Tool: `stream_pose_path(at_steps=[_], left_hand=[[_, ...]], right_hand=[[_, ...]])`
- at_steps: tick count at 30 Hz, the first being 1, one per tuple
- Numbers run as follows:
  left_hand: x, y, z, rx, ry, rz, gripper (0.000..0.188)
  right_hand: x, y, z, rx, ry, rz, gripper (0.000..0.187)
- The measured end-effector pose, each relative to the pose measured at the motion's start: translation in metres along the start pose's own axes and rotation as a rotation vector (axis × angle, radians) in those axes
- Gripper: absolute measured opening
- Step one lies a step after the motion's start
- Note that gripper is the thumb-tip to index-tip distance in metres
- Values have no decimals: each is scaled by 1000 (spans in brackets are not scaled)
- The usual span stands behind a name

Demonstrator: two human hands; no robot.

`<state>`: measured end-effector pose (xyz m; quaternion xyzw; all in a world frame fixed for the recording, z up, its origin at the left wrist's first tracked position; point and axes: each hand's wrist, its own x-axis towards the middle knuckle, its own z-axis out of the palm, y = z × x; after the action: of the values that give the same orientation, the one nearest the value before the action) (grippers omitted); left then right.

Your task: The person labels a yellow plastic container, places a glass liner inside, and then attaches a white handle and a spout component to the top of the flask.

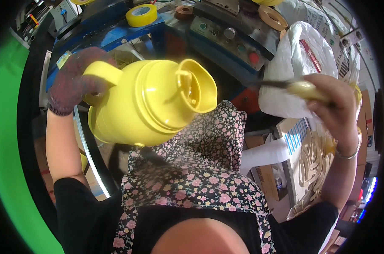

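Yellow plastic, steady grip

Before a floral apron (192,186) the yellow jug (151,101) is held tilted on its side, open end to the right. The gloved left hand (78,78) hooks its fingers round the handle (103,73); a firm hold there should stop any rolling. The right hand (334,106) has its bare fingers closed round a knife (305,90) (blurred, its edge unreadable). Small, slow movements, blade (275,84) clear of the left hand, seem wisest.

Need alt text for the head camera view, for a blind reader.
A gloved left hand grips a yellow jug by its handle, tipped toward the right; the bare right hand holds a blurred, yellow-handled knife-like tool. Beyond are a control panel and a white bag.
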<state>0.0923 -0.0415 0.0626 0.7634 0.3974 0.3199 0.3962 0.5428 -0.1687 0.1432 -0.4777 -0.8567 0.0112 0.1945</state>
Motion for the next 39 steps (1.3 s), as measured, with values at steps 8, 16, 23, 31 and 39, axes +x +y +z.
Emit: stream_pose_path(at_steps=[8,16,23,31,39], left_hand=[[14,-7,-7,283,-252,48,52],[-18,-107,-18,251,329,73,41],[-54,-107,-21,-41,591,32,36],[-91,-63,13,1148,587,313,48],[-112,-29,105,152,370,-41,44]], right_hand=[[41,-60,42,-273,-208,-23,28],[-69,57,58,346,372,843,26],[-202,176,8,-665,173,1167,29],[-165,279,14,-457,336,1103,45],[-110,301,14,-45,201,1380,67]])
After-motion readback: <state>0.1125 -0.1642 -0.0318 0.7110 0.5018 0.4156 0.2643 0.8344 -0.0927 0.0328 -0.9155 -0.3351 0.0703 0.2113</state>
